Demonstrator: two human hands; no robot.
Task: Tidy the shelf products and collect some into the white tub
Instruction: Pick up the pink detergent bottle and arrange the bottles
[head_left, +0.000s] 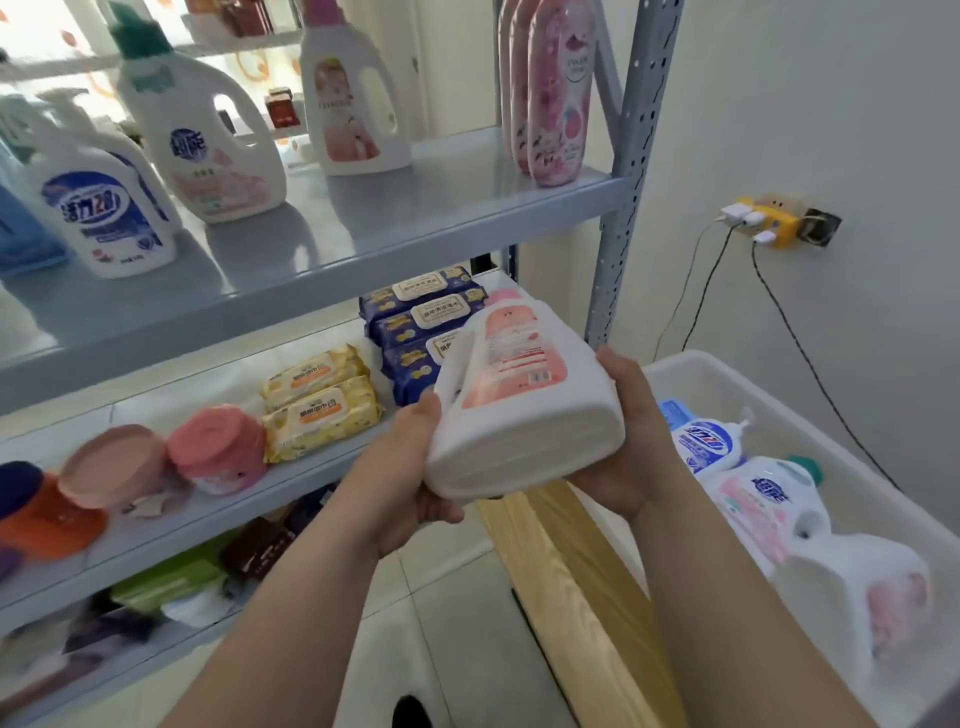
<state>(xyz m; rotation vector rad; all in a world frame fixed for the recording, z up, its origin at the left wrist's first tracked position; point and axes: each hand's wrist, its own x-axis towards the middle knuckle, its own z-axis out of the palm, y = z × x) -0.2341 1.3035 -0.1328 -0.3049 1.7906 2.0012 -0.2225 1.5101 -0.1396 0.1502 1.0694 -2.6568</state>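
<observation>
Hands hold one white jug (519, 410) between them in the air: the left hand (410, 467) curls its fingers under the left end of the base with the thumb up the side, and the right hand (631, 441) cups the right edge, thumb on top. The jug is tipped so its flat base faces the camera and its pink cap points away, pink label upward. It hangs in front of the middle shelf (291, 467), just left of the tub (691, 364) and not over it. Behind its neck lie stacked blue wipes (421, 312), with two yellow wipes (322, 410) packs to their left, then a pink jar (218, 447), a tilted pink lid (111, 462) and an orange tub-shaped pot (47, 519) at the frame edge. The white tub sits to the right on a wooden top (571, 571) and holds a pump bottle (701, 441) with a blue label, a teal-capped jug (763, 499) lying on its side, and a third jug (857, 597) lying nearer the camera, touching it. On the top shelf (415, 208) stand a blue-label bottle (104, 208), a green-capped jug (208, 145), a pink-capped jug (353, 104) and tall pink bottles (556, 93) at the right end. A yellow adapter (763, 221) with plugs and cables sits on the wall.
</observation>
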